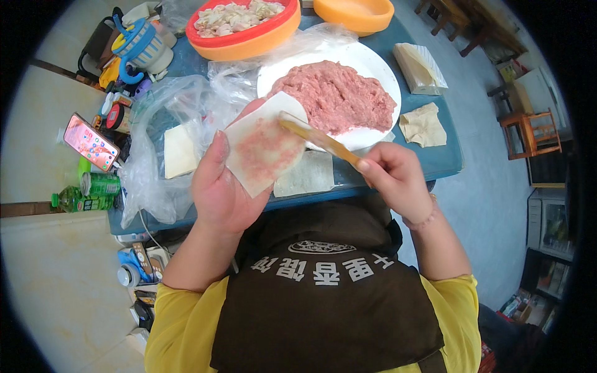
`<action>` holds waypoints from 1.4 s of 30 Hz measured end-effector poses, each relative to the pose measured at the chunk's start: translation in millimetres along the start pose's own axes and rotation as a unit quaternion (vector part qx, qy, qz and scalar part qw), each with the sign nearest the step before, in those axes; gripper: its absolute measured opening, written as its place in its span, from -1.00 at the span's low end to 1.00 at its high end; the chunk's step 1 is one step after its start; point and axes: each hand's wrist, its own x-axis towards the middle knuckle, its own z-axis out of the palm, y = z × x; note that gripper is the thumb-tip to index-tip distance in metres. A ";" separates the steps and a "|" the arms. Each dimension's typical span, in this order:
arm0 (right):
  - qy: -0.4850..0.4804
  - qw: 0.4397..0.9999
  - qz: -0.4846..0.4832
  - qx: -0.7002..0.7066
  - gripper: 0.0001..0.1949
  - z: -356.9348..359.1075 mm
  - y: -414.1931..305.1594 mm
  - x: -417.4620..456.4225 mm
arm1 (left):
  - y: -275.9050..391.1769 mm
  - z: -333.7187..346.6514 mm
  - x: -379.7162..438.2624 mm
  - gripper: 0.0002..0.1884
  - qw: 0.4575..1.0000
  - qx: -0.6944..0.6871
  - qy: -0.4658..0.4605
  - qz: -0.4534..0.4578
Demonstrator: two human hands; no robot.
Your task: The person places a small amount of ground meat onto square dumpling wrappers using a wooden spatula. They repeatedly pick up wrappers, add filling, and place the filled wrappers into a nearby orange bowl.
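Note:
On the palm of my left hand (214,191) lies a thin, pale wonton wrapper (266,144), smeared with pink minced meat; my thumb rests at its edge. My right hand (396,179) grips a flat wooden stick (326,142), whose pale tip is over the wrapper's upper right part. Beyond my hands, a large mound of minced meat (336,95) sits on a white plate (373,56). A stack of wrappers (180,151) lies left of my left hand, by a clear plastic bag (149,126). Another pale sheet (305,175) lies near the table's front edge.
A red basket (294,9) of folded wontons (233,18) stands at the back beside an orange bowl (354,16). At right are a tissue pack (419,70) and a crumpled cloth (423,125). A phone (92,141), a green can (100,183) and a striped cup (144,46) crowd the left side.

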 end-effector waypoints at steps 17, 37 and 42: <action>0.104 0.906 -0.272 -0.308 -0.93 18.1 -18.0 2.2 | 16.3 -4.8 1.2 -0.39 0.997 0.081 0.006 0.001; 0.124 0.824 -0.361 -0.418 -0.88 21.9 -13.8 2.0 | -15.0 -12.5 5.2 -0.72 0.970 0.233 0.018 0.071; 0.035 0.877 -0.293 -0.378 -0.88 8.6 -23.9 -2.4 | -9.5 -10.7 7.0 -0.65 0.962 0.237 0.009 0.140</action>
